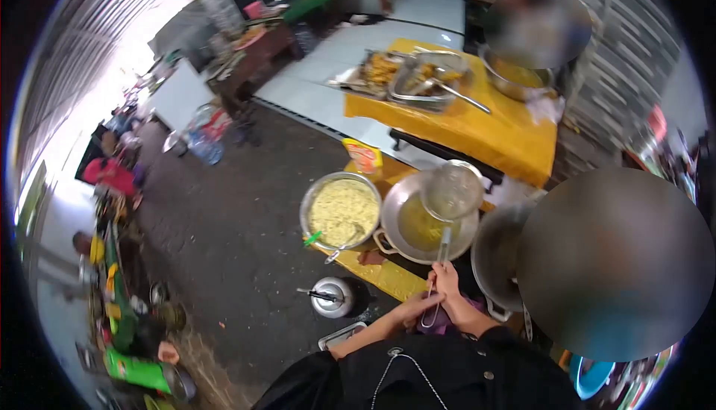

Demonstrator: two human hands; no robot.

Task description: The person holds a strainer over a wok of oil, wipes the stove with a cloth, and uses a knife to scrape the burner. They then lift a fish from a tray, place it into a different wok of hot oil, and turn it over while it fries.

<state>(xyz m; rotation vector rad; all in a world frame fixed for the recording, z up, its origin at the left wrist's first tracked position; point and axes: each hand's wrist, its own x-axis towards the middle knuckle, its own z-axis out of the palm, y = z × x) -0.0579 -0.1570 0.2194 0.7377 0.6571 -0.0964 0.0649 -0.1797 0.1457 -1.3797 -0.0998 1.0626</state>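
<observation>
A round mesh strainer (452, 192) with a long metal handle is over the right part of a wide pan (395, 235), which holds yellowish oil. My right hand (446, 279) is closed round the strainer's handle. Against the lower end of that handle lies my left hand (422, 307), its fingers partly hidden, so its grip is unclear. Left of the pan stands a metal pot (304, 212) full of pale yellow batter, with a ladle (344, 246) and a green-handled utensil (312, 239) at its rim.
A yellow packet (363, 157) stands behind the pot. Beyond is a yellow-covered table (514, 138) with trays of fried food (381, 69) and a metal bowl (514, 91). A dark pan (492, 246) is at right. A kettle (331, 297) stands on the floor. Blurred patches cover the right side.
</observation>
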